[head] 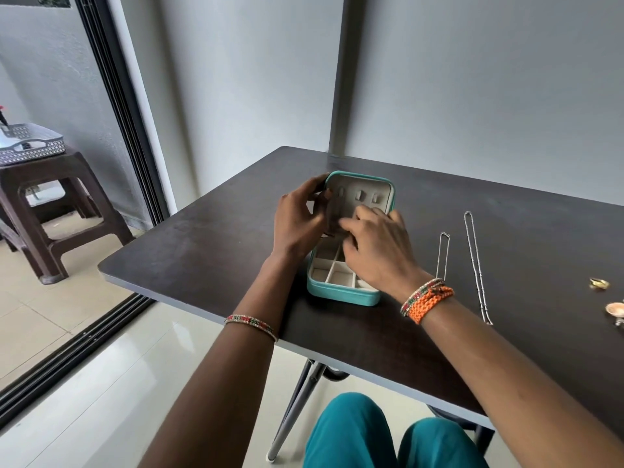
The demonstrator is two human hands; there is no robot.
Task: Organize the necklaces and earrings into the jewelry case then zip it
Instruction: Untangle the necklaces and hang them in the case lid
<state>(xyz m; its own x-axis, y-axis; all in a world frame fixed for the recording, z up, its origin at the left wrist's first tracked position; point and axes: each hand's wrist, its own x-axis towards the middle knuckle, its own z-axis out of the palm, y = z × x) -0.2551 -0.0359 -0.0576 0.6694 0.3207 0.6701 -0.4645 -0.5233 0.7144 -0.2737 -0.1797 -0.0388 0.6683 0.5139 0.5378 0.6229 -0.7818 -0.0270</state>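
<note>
A teal jewelry case lies open on the dark table, its cream lid propped up at the back and its divided tray toward me. My left hand grips the lid's left edge. My right hand hovers over the hinge area with curled fingers, pinching a thin necklace strand against the lid's inside; most of that strand is hidden. Two silver necklaces, a short one and a long one, lie stretched out on the table to the right. Gold earrings sit near the right edge.
More small earrings lie at the far right edge of the view. A brown plastic stool carrying a grey tray stands beyond the sliding-door track on the left. My knees are under the table's near edge.
</note>
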